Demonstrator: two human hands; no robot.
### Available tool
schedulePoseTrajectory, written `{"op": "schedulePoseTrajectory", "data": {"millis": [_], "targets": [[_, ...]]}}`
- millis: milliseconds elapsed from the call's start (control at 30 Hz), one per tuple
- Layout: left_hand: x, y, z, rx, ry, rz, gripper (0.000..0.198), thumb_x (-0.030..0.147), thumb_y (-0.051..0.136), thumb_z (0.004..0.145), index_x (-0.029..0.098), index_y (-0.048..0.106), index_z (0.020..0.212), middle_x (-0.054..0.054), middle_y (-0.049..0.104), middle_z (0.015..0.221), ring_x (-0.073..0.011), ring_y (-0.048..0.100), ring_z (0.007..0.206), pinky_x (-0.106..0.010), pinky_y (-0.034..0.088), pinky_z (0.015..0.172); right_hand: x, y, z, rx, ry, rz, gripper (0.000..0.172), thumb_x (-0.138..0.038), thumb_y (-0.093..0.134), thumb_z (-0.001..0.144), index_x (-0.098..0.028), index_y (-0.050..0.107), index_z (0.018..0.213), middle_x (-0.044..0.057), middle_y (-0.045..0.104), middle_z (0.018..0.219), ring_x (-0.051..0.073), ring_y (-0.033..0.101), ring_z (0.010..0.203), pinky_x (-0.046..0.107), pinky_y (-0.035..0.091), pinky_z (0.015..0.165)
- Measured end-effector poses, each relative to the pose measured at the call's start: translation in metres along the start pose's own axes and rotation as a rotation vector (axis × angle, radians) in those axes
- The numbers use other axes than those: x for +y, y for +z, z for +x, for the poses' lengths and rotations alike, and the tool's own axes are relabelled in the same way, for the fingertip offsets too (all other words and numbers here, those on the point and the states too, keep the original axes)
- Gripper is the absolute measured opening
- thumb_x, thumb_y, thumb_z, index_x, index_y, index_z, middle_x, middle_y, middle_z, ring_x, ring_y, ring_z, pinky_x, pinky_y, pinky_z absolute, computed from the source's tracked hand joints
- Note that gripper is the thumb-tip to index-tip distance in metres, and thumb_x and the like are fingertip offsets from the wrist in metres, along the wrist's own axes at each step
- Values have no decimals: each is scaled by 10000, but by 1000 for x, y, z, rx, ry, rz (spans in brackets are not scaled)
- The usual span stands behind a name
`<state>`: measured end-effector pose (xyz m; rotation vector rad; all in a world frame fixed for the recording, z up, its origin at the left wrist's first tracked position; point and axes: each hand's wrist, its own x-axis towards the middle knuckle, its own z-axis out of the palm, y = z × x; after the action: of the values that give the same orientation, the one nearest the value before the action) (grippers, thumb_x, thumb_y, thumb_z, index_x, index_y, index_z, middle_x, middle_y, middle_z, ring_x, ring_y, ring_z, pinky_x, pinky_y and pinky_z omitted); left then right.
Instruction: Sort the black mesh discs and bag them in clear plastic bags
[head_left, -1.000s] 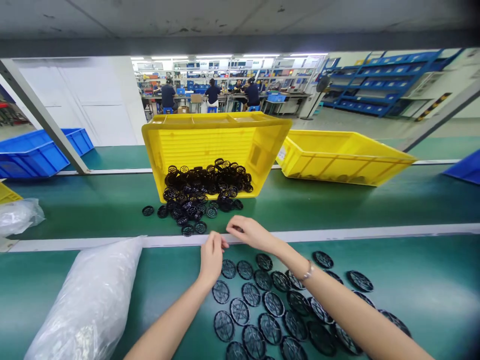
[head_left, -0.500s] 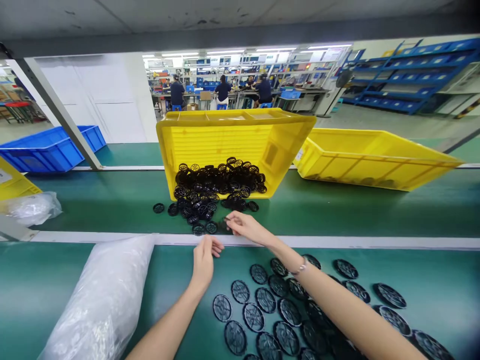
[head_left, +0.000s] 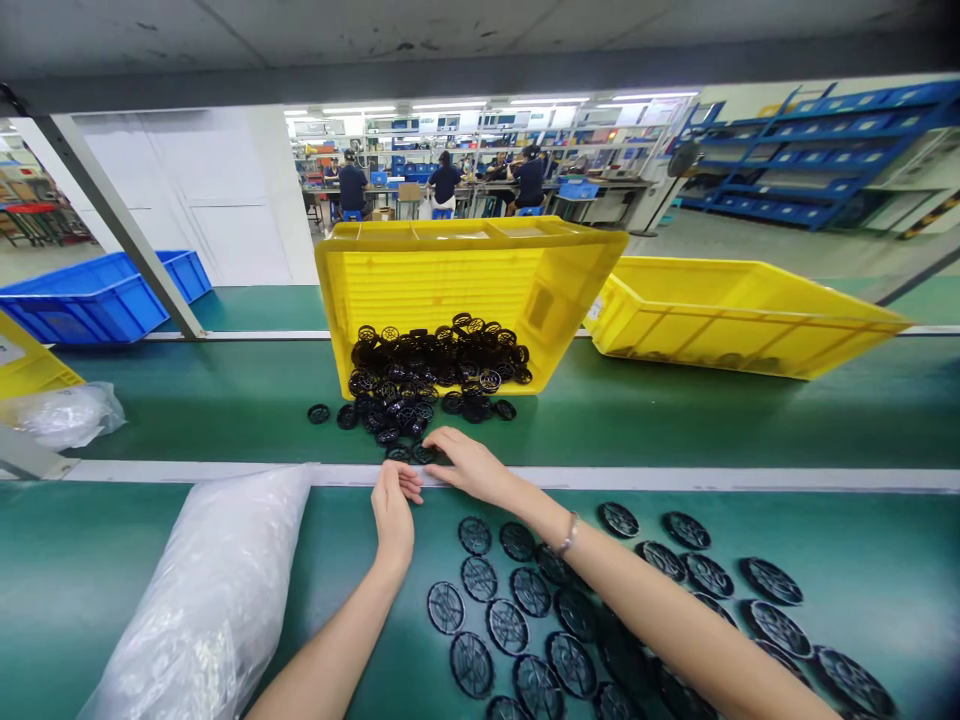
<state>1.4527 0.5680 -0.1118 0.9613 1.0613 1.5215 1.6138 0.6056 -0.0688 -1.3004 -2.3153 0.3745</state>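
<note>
My right hand (head_left: pixel 469 466) reaches to the front of a heap of small black spoked wheels (head_left: pixel 409 375). Its thumb and forefinger close round the right edge of one black wheel (head_left: pixel 422 454), which still lies by the white strip. My left hand (head_left: pixel 394 507) rests beside it at the strip, fingers loosely curved and holding nothing. The heap spills from a tipped yellow bin (head_left: pixel 442 285) onto the green surface. Nearer to me, several black wheels (head_left: pixel 508 626) lie flat and spread out, some hidden under my right forearm.
On the left lies a stuffed clear plastic bag (head_left: pixel 214 590); a smaller bag (head_left: pixel 67 415) is behind it. A second yellow bin (head_left: pixel 742 310) stands at the right, a blue bin (head_left: pixel 97 300) at the far left. A grey shelf (head_left: pixel 480 40) spans overhead. People (head_left: pixel 444 180) sit farther off.
My right hand has moved left to the wheel at the front of the heap. One more wheel lies at the top of the near spread. My left hand has shifted slightly left.
</note>
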Motion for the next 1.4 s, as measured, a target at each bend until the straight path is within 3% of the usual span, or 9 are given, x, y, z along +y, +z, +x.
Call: {"op": "schedulePoseTrajectory", "data": {"millis": [200,300,433,667,833,967,1100,1300,1400], "targets": [[1,-2,0,47,-3,-29,491,597,443,940,169,588,750,-25,605,686,-116,540,581,-222,464,523,-4,13,12,13,61,3,172,-207,502,959,-173,609,1089,79,684,908,216,630,881,353,515,831],[2,-2,1,93,-10,-35,492,603,441,935,175,575,733,-16,595,665,-113,531,562,-221,454,519,-6,3,-6,-135,59,213,231,-238,451,981,-176,625,1119,20,693,832,163,649,756,264,514,703],[4,-2,1,135,-4,-36,478,579,429,946,179,564,723,-2,579,650,-105,526,535,-221,451,518,-14,-5,-29,-305,-66,301,163,-254,587,918,-212,714,1012,36,701,959,186,652,889,289,500,818],[7,-3,1,148,10,-65,444,527,426,956,178,553,714,4,562,639,-99,507,533,-214,436,517,-24,15,6,-20,-116,9,226,-200,566,948,-187,615,1168,114,645,1153,235,591,1073,363,491,920],[6,-4,1,155,13,-62,452,533,427,948,178,550,697,5,551,638,-101,501,541,-216,432,523,-27,33,31,-78,-118,-7,132,-183,579,933,-184,647,1045,93,697,980,239,633,958,372,498,886],[5,-4,2,167,-1,-66,453,538,412,956,178,553,719,-1,564,655,-105,511,550,-220,444,533,-20,25,16,-36,15,133,246,-237,424,1006,-157,604,1153,68,702,919,182,644,797,295,508,734],[6,-3,2,193,24,-37,427,520,416,957,183,549,732,-1,571,684,-108,532,579,-221,455,556,-11,9,-7,-198,117,408,227,-300,507,951,-171,683,1013,25,683,814,157,623,725,254,483,672],[5,-4,5,166,11,-44,451,542,414,952,177,548,723,0,573,664,-102,527,539,-225,448,548,-13,-7,-18,-373,-105,379,186,-320,590,921,-207,715,999,47,670,963,163,631,828,262,488,739],[4,-4,6,161,-10,-74,460,550,413,951,174,552,726,-2,575,653,-102,528,527,-227,447,543,-8,-6,-2,-171,-44,220,164,-275,520,963,-205,668,950,41,667,909,171,627,807,290,492,763]]}}
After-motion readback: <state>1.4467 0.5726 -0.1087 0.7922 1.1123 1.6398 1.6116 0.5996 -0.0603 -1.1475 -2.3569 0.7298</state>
